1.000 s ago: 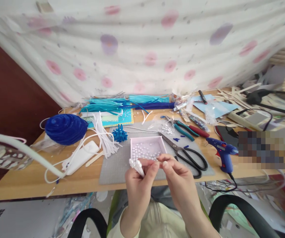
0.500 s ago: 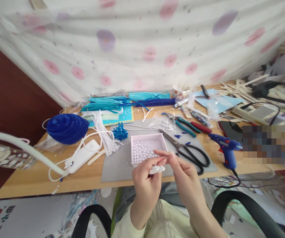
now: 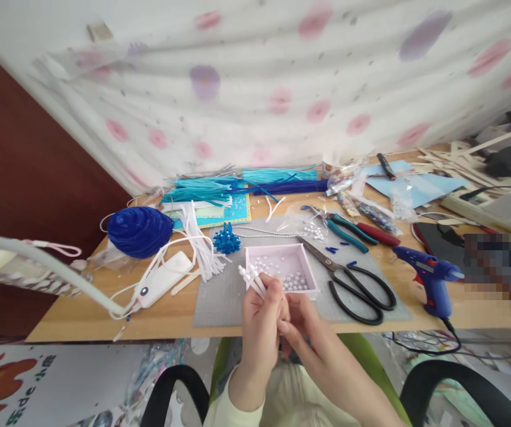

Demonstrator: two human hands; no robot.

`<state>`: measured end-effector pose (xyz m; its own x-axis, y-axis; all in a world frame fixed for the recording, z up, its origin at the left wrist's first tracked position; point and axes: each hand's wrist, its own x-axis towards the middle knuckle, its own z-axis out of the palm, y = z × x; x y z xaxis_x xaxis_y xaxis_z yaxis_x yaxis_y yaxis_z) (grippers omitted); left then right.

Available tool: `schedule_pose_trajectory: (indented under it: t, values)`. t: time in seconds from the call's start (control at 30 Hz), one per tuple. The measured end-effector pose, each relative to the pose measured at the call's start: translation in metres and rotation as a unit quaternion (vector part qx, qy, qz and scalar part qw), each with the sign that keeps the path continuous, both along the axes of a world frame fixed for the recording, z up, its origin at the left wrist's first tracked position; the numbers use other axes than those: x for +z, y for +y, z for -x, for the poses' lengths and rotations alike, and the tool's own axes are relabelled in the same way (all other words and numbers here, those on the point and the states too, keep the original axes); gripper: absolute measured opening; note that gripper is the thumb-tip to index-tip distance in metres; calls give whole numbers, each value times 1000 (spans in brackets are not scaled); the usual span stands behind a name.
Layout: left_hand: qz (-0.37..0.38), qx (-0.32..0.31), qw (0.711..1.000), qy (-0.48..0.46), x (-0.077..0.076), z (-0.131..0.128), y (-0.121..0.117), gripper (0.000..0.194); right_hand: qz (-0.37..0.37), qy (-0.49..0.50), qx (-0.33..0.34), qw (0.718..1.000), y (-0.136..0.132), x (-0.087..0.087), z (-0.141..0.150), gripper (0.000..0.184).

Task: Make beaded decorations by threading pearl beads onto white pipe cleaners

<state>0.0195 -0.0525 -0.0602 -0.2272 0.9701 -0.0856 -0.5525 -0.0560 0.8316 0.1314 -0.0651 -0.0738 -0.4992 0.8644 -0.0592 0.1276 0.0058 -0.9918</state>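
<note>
My left hand [image 3: 261,323] is closed round a small bunch of white pipe-cleaner stems [image 3: 258,287] with pearl beads [image 3: 245,273] at their tips. The beaded ends point up and to the left, over the near left corner of a box. My right hand [image 3: 315,338] meets the left one from the right. Its thumb and fingers are pinched together by the left fingers; what they grip is hidden. Just beyond both hands is the pale pink box [image 3: 309,268], with loose pearl beads [image 3: 297,280] inside. Large black-handled scissors [image 3: 338,267] lie to its right.
A grey cutting mat [image 3: 220,302] lies under the box. Left of it are a blue beaded flower [image 3: 226,239], white pipe cleaners [image 3: 202,249], a white power bank [image 3: 166,281] and a blue yarn-like ball [image 3: 140,231]. Pliers [image 3: 348,234] and a blue glue gun [image 3: 431,279] lie to the right.
My hands have turned, so the beaded tips now point up-left instead of lying low between them. My right fingers have moved down against the left hand. The view has shifted slightly.
</note>
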Motion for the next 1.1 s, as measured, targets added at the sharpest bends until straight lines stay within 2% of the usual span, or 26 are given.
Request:
schedule_pose_trajectory:
  t: [0.07, 0.13, 0.2, 0.27, 0.3, 0.4, 0.47, 0.53, 0.67, 0.83, 1.0, 1.1]
  values:
    - [2, 1, 1000, 26, -2, 4, -2, 55, -9, -12, 8, 1000, -1, 0, 3, 25]
    - [24, -14, 998, 57, 3, 6, -1, 57, -28, -11, -9, 1000, -4, -4, 5, 33]
    - [68, -72, 990, 101, 15, 3, 3, 53, -47, 16, -64, 997, -7, -11, 7, 30]
    - [97, -171, 967, 162, 32, -8, 11, 44, -60, 64, -161, 983, -10, -20, 6, 22]
    - [73, -225, 953, 190, 40, -17, 17, 38, -64, 92, -216, 970, -11, -23, 5, 21]
    - [-25, -320, 919, 228, 54, -50, 35, 30, -61, 163, -358, 917, -11, -28, -6, 31]
    - [-73, -367, 899, 228, 54, -69, 43, 34, -59, 193, -411, 889, -8, -26, -15, 37]
    - [-64, -388, 890, 233, 50, -81, 48, 38, -54, 209, -435, 874, -6, -23, -22, 40]
    - [-3, -382, 893, 239, 39, -78, 50, 40, -38, 220, -410, 884, -5, -21, -26, 42]
    - [-46, -377, 919, 101, 30, -60, 45, 41, -7, 239, -339, 910, -6, -26, -17, 38]
    - [-51, -315, 942, 102, 27, -47, 40, 32, 35, 235, -303, 923, -7, -21, -9, 38]
    - [-50, -287, 952, 89, 27, -39, 36, 34, 25, 178, -266, 947, -7, -20, -13, 33]
